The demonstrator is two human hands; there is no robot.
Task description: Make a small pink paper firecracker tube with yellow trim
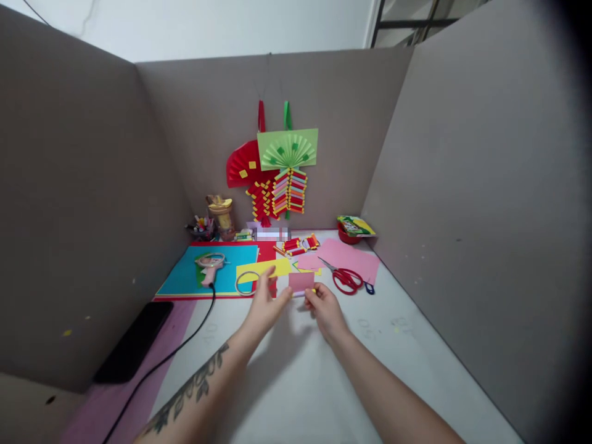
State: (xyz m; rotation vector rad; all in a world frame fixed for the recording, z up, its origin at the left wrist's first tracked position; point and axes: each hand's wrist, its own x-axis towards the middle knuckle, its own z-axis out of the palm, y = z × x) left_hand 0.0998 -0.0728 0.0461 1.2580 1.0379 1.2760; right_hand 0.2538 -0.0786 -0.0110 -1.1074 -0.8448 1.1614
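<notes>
Between my two hands is a small pink paper piece (301, 281), held above the white tabletop. Its near edge is rolled into a thin pale purple tube with yellow at the right end. My left hand (267, 303) has its thumb at the left end of the roll, with its other fingers raised behind. At the right end, my right hand (326, 308) pinches the roll between thumb and fingers. Beyond the hands lie a yellow paper strip (272, 267) and a silver ring (237, 283). Red-handled scissors (348, 281) rest to the right of my right hand.
A pink glue gun (210, 273) on blue paper (178, 271) trails a black cord. A black flat device (134, 342) lies at left. Small paper rolls (291, 245), pink paper (354, 256) and a red bowl (348, 234) are farther back. Paper fan decorations (289, 150) hang on the grey partition.
</notes>
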